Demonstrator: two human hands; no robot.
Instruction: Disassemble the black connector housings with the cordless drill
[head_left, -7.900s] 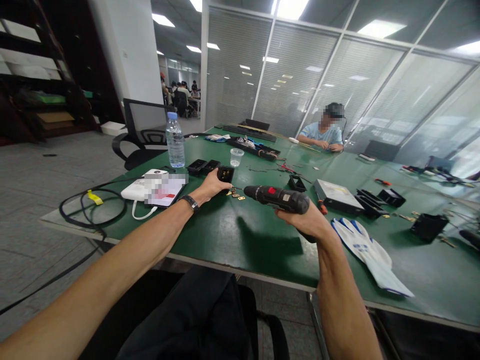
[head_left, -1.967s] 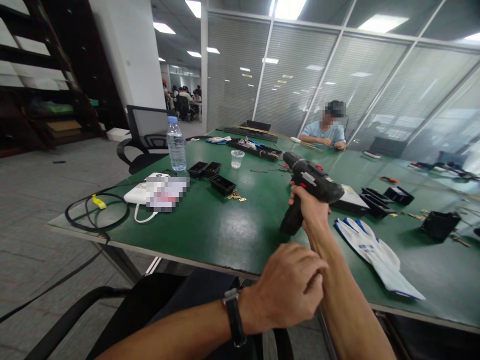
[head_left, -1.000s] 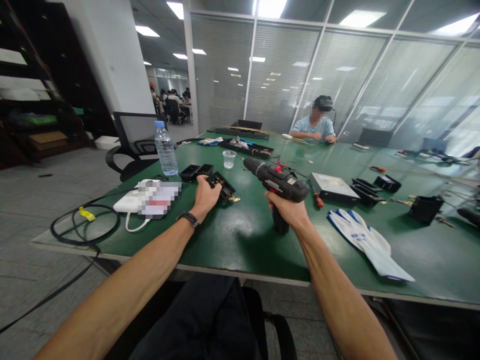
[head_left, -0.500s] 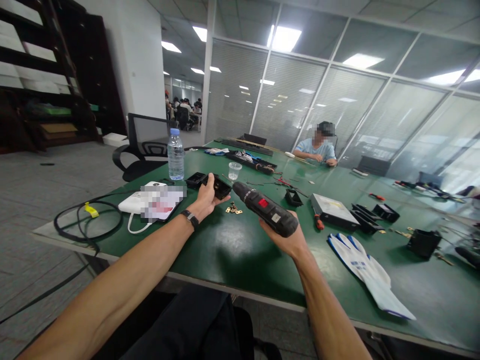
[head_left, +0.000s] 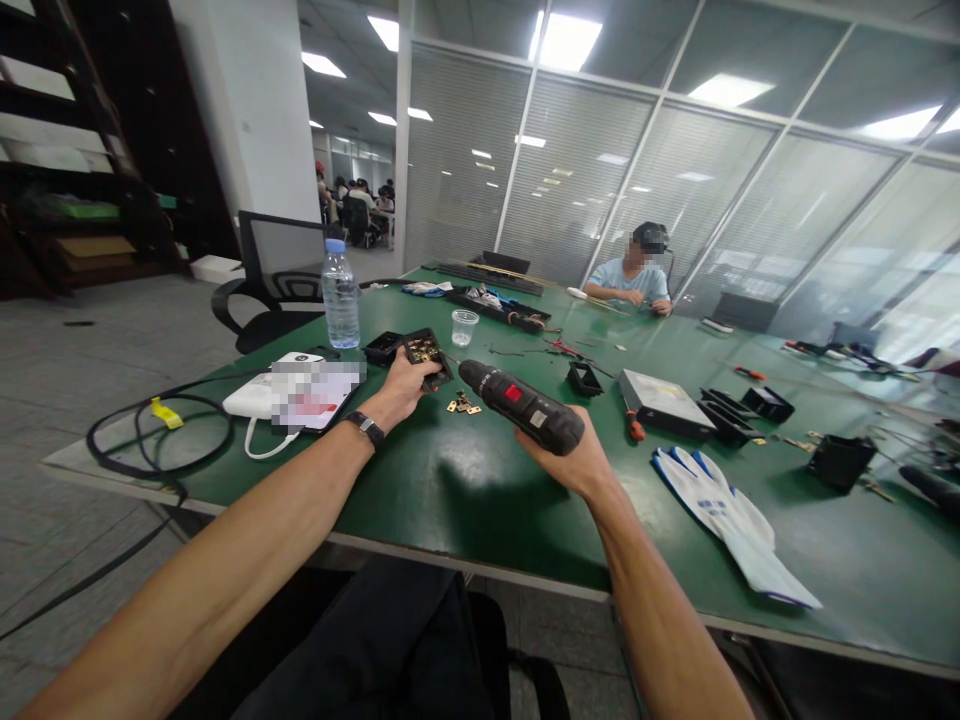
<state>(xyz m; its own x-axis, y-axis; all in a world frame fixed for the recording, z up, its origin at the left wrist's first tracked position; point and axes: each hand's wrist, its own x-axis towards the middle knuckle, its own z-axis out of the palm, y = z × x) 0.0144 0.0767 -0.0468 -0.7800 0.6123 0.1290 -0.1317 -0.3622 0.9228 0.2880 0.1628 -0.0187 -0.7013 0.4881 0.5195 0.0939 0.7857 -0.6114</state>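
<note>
My left hand grips a black plastic box by its lower edge. Its face is tilted up, and small brass-coloured parts show on it. In my right hand is a black cordless drill with a red switch, its nose pointing left towards the box. A thin bit seems to reach from the drill close to the box; whether it touches, I cannot tell. Several brass plates lie on the green table between my hands. Another black box stands just behind my left hand.
At left are a water bottle, a white power bank and a coiled black cable. A plastic cup stands ahead. Rightward lie a metal-topped case, a screwdriver and a white glove. A person sits across.
My left hand has turned the black box so its face with brass parts shows. The drill stays in my right hand, pointing at the box. The whole view has shifted slightly.
</note>
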